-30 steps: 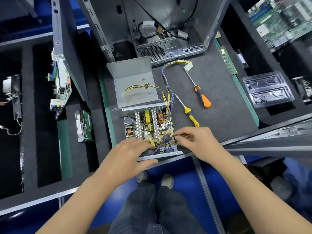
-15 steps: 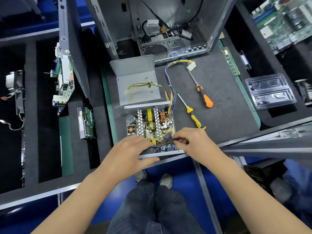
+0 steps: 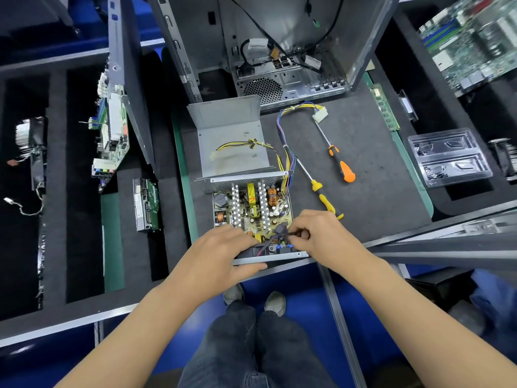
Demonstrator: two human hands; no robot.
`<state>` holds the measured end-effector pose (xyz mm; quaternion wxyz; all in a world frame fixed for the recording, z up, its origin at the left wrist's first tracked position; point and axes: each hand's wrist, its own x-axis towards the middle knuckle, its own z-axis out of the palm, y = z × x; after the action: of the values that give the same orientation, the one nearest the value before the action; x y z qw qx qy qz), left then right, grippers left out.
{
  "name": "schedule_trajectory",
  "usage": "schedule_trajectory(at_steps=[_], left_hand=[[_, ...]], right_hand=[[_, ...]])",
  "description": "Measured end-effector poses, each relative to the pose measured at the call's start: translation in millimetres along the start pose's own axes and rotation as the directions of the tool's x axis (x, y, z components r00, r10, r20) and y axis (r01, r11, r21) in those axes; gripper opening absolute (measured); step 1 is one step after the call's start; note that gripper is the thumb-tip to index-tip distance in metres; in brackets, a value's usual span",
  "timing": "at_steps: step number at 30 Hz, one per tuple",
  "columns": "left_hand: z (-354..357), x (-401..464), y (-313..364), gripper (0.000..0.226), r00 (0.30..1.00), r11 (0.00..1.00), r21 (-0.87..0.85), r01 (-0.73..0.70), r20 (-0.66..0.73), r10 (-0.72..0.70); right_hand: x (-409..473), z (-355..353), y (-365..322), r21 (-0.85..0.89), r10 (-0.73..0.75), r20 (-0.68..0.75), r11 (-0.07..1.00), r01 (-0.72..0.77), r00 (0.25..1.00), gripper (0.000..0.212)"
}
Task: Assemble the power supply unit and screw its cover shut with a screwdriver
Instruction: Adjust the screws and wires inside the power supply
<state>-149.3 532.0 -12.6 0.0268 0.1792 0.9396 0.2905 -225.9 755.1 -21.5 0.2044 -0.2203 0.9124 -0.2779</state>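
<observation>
We have the open power supply unit (image 3: 251,217) at the near edge of the mat (image 3: 372,197), circuit board up. Our left hand (image 3: 221,253) rests on its near left corner; our right hand (image 3: 321,236) is at its near right corner, pinching a wire bundle (image 3: 279,233) that lies over the board. The cover (image 3: 229,135) lies just behind the unit, touching it, with a few loose screws (image 3: 246,133) on it. The unit's cable harness (image 3: 288,141) runs out to the right and back. Two screwdrivers lie right of the unit: one screwdriver (image 3: 321,191) near our right hand, the other screwdriver (image 3: 338,161) farther right. The computer case (image 3: 279,51) stands behind everything. A plastic tray (image 3: 447,158) sits far right.
</observation>
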Motion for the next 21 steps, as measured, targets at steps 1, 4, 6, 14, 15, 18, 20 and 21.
schedule_trajectory(at_steps=[1, 4, 6, 14, 15, 18, 20, 21], left_hand=[[0.0, -0.2, 0.3, 0.035, 1.000, 1.000, 0.003, 0.000, 0.004, 0.000], [-0.2, -0.9, 0.6, 0.035, 1.000, 1.000, 0.008, 0.000, 0.007, 0.000], [0.0, -1.4, 0.7, 0.036, 1.000, 1.000, 0.021, 0.001, 0.015, -0.001], [-5.5, -6.4, 3.8, 0.038, 0.998, 0.995, 0.101, -0.018, 0.056, 0.013], [-5.8, -6.6, 4.8, 0.038, 0.998, 0.993, 0.113, -0.030, 0.052, 0.024], [-6.8, -6.5, 4.3, 0.038, 0.996, 0.985, 0.155, -0.076, 0.050, 0.069], [-7.6, -6.3, 3.2, 0.037, 0.993, 0.978, 0.179, -0.111, 0.048, 0.104], [-8.6, -5.7, 3.1, 0.035, 0.992, 0.974, 0.188, -0.124, 0.043, 0.118]], right_hand=[[0.5, 0.4, 0.4, 0.005, 0.002, 0.003, 1.000, -0.002, 1.000, 0.008], [-2.0, 1.6, 1.9, 0.009, -0.012, 0.019, 1.000, 0.012, 1.000, 0.004], [-6.7, 4.1, 3.1, 0.014, -0.022, 0.022, 1.000, 0.022, 1.000, 0.004], [-8.1, -25.2, 5.4, 0.016, 0.076, 0.124, 0.997, -0.079, 0.989, 0.023], [-5.1, -35.3, 4.0, 0.102, 0.102, 0.049, 0.989, -0.106, 0.994, 0.025], [26.6, -62.4, -9.0, 0.352, 0.191, -0.312, 0.933, -0.074, 0.930, 0.024], [61.5, -71.0, -22.5, 0.237, 0.095, -0.435, 0.972, 0.012, 0.895, 0.020], [79.7, -71.6, -28.1, 0.137, 0.013, -0.422, 0.989, 0.050, 0.906, 0.020]])
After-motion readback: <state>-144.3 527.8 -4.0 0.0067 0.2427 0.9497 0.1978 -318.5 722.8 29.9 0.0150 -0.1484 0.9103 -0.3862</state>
